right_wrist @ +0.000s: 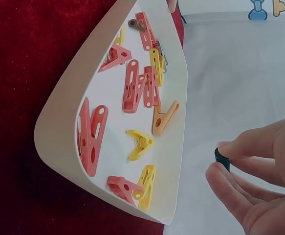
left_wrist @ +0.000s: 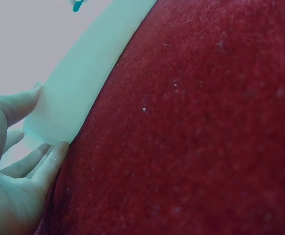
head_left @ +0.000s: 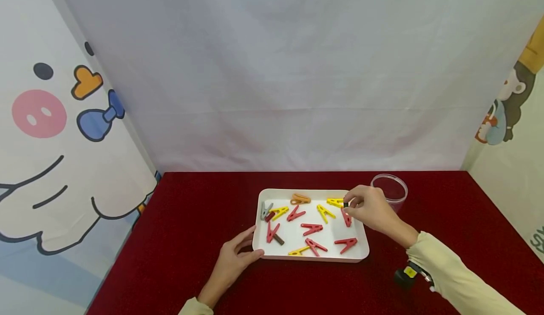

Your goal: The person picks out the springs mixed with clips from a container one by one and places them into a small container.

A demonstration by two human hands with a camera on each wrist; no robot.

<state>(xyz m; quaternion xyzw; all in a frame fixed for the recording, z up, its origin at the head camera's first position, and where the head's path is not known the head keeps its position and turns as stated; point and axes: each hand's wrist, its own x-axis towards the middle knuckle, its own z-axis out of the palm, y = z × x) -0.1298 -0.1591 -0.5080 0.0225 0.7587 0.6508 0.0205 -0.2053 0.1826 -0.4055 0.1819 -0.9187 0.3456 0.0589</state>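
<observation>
A white tray (head_left: 312, 259) holds red clothespins (head_left: 312, 229), yellow clothespins (head_left: 326, 213), an orange clothespin (head_left: 300, 199) and a grey clothespin (head_left: 266, 210). Among them lie a brown ridged cylinder (head_left: 278, 239) and a small dark red piece (head_left: 269, 217). Over the tray's right back corner, my right hand (head_left: 374, 208) pinches a small, dark, ridged cylinder (right_wrist: 222, 159) between thumb and fingertips. My left hand (head_left: 233, 258) touches the tray's near left corner, its fingers along the left side and the thumb at the front edge.
Just behind my right hand stands a clear round plastic tub (head_left: 395, 203), partly hidden by it. A dark red cloth (head_left: 195, 211) covers the table. Behind hangs a pale curtain (head_left: 276, 93), with cartoon-printed panels at both sides.
</observation>
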